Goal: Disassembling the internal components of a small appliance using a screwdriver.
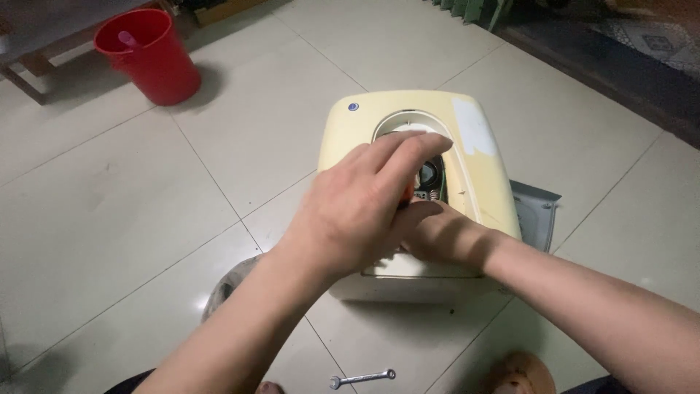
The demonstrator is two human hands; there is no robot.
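Left hand point(357, 211) curled around a small orange-handled tool point(409, 193), fingers reaching into the oval opening of the cream appliance housing point(343, 138); right hand point(437, 233) lies beneath it at 4 o'clock, its grip hidden, cannot tell. Housing sits on the tiled floor point(109, 219). Wrench point(362, 378) at 6 o'clock, red bucket point(157, 62) at 10 o'clock, grey cover plate point(537, 211) at 3 o'clock.

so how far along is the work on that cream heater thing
Done: the cream casing lies on the tiled floor with its oval opening uncovered; a grey panel lies beside it. In hand: the left hand grips something orange-red over the opening, and the right hand steadies just below it. Left: wires and a spring still show inside, so the internals look unfinished. A wrench lies unused near the knees.
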